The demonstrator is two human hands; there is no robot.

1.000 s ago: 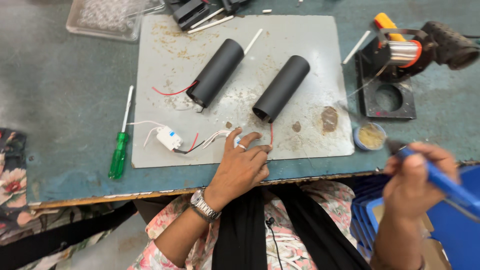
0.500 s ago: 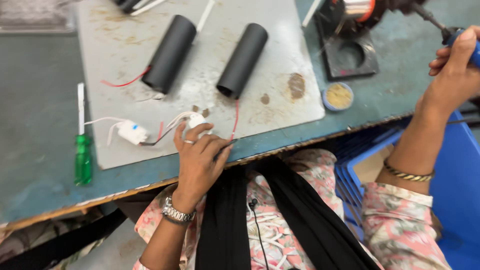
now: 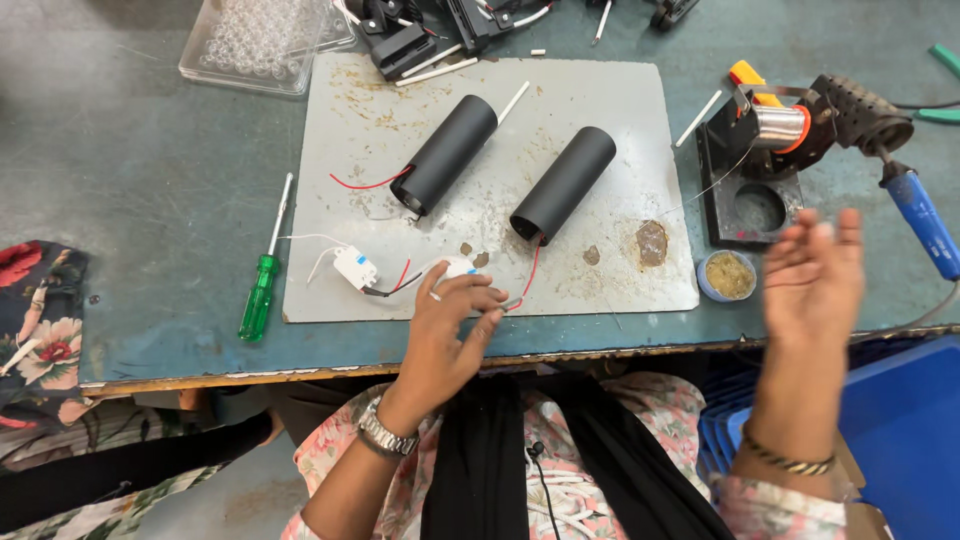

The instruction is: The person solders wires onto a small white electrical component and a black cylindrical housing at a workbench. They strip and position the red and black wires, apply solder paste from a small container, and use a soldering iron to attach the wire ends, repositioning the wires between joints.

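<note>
Resting on a green-grey surface (image 3: 130, 200), a grey mat (image 3: 600, 90) takes up the centre. Two black tubes lie tilted on it: left tube (image 3: 445, 152) w/ red wire (image 3: 365, 184) at its lower end, right tube (image 3: 563, 183) at approx 3 o'clock of the first, well apart from it. At 1 o'clock of the mat sits a black stand (image 3: 745, 190) w/ solder spool (image 3: 780, 127); a blue-handled iron (image 3: 918, 218) lies at 3 o'clock of the stand. Clear tray (image 3: 262, 42) at 11 o'clock of the mat. Green screwdriver (image 3: 262, 282) just off the mat's left edge, at 9 o'clock. Small flux tin (image 3: 729, 275) at 6 o'clock of the stand.

Left hand (image 3: 448, 335) is at the mat's lower edge, 6 o'clock, fingers (image 3: 478, 292) curled over a small white part (image 3: 458, 267) and pinching it; wires run from it to a white box (image 3: 354, 267) at its 9 o'clock. Right hand (image 3: 812, 280) hovers at 3 o'clock, just beside the tin, fingers spread apart, holding nothing, slightly blurred.
</note>
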